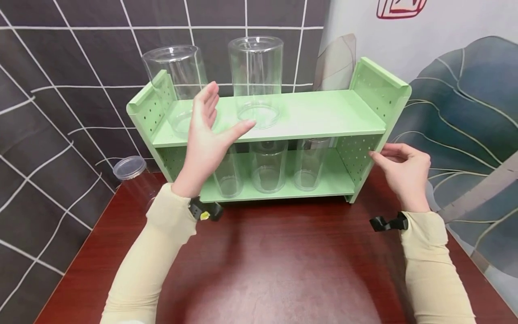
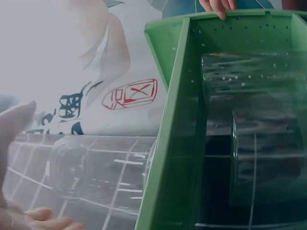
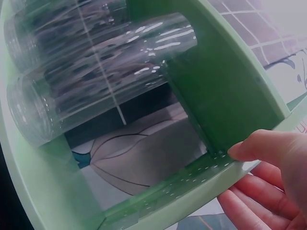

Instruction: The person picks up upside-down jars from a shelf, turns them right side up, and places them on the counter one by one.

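My left hand (image 1: 204, 141) is raised in front of the upper board of a green two-tier rack (image 1: 328, 112), fingers straight and thumb spread, holding nothing. Behind those fingers stands a clear cylindrical jar (image 1: 174, 72) at the board's left end. Another clear jar (image 1: 256, 72) stands upright to its right, and the thumb tip overlaps its base in the head view. My right hand (image 1: 404, 173) pinches the front edge of the rack's right side panel; in the right wrist view its thumb (image 3: 259, 146) lies inside the panel and the other fingers outside.
Three narrower clear jars, among them a right-hand one (image 1: 309, 168), stand on the lower board. A lidded clear jar (image 1: 133, 173) stands on the red-brown table (image 1: 283, 261) left of the rack. A dark tiled wall (image 1: 97, 58) rises behind.
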A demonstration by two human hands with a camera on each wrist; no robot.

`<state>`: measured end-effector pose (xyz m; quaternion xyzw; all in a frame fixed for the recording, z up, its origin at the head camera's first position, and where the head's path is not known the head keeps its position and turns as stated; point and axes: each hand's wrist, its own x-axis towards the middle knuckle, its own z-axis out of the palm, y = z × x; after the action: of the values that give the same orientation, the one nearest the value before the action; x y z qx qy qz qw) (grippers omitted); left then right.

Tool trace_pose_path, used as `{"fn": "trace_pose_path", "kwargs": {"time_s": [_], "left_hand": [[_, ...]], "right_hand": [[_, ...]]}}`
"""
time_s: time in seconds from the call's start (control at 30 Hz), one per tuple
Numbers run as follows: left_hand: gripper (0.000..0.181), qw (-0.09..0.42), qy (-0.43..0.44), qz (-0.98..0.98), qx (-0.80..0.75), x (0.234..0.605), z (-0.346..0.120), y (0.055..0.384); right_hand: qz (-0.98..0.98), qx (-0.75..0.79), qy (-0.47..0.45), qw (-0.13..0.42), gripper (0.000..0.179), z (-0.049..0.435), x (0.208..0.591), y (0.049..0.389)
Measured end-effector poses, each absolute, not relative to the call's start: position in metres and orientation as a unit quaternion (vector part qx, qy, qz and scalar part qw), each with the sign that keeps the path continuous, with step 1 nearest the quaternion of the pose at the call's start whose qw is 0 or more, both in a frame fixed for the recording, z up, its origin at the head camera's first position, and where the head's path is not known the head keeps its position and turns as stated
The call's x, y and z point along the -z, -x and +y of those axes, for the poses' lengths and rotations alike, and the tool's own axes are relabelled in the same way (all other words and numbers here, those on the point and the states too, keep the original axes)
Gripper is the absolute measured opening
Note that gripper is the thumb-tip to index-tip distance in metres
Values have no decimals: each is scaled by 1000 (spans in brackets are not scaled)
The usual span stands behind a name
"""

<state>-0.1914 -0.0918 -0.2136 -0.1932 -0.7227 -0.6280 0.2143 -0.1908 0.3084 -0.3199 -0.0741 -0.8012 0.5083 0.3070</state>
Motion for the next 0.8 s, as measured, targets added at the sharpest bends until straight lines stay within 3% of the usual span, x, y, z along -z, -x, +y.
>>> {"fn": "trace_pose_path", "kwargs": {"time_s": [0.3,0.6,0.8], "left_hand": [[114,126,137,-803,566,206,-81,227],[116,44,78,-850,520,198,-75,250],[115,34,79,-866,492,200,-72,257]], "right_hand": [[-802,-505,72,310,32,309,321,192],[-801,-508,80,308,32,309,323,193],[-802,-505,77,310,33,310,322,191]]}}
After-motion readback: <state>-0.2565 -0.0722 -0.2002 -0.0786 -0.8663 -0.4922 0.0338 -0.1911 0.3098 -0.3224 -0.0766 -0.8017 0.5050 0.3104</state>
